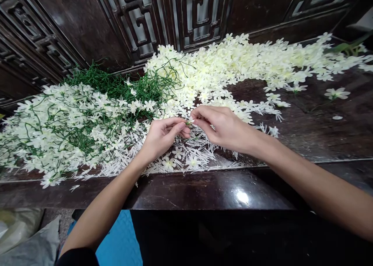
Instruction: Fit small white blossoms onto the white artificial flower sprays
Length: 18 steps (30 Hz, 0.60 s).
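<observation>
My left hand [163, 137] is closed, thumb against fingers, on the thin green stem of a small white artificial flower [190, 120]. Facing it, my right hand [223, 126] pinches the flower's head, and the fingertips of both hands nearly meet. Much of the flower is hidden by the fingers. Under and in front of the hands lie many white stamen-like sprigs [116, 163] and a few loose blossoms [169, 163]. To the left is a heap of white flowers on green stems [58, 126]; behind the hands spreads a pile of cream-white blossoms [210, 73].
A tangle of bare green stems [99, 79] sits at the back left. All of this lies on a dark wooden bench [329, 133] against a carved lattice back [131, 13]. One blossom [336, 93] lies apart at right. Below are a blue item [119, 238] and pale sacks [32, 238].
</observation>
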Available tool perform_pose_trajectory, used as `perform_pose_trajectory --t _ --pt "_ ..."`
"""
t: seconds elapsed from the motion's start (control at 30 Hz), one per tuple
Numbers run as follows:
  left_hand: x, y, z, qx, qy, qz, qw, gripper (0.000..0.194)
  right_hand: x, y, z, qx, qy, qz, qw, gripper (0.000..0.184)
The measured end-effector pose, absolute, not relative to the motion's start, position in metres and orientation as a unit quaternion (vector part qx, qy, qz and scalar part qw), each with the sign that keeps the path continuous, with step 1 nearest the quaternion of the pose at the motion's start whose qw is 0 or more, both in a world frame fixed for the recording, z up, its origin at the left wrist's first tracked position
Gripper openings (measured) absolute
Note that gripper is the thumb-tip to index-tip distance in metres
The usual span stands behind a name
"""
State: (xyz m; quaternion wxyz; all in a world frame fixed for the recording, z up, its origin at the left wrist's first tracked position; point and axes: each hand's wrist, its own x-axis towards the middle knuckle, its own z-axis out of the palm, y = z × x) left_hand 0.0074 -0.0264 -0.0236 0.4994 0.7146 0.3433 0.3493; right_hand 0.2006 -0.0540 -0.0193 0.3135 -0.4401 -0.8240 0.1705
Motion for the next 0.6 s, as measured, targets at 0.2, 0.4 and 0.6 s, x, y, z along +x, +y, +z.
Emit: perform_pose_trajectory --t 0.2,0.4,0.6 --pt "0.0067 -0.0276 -0.0182 0.724 0.368 0.32 0.489 0.013 0.1996 -0.0536 -0.0217 -0.407 -0.837 0.157 0.329 0.013" --pt "0.0055 -0.0255 -0.0196 0.73 0.359 0.307 0.493 0.016 0.1995 -0.053 -0.0255 -0.393 -0.845 0.137 0.335 0.015" --pt "0.0079 -0.0284 -0.0204 0.731 0.365 0.326 0.475 0.015 0.1988 -0.0552 -0.0244 -0.39 -0.842 0.136 0.347 0.017"
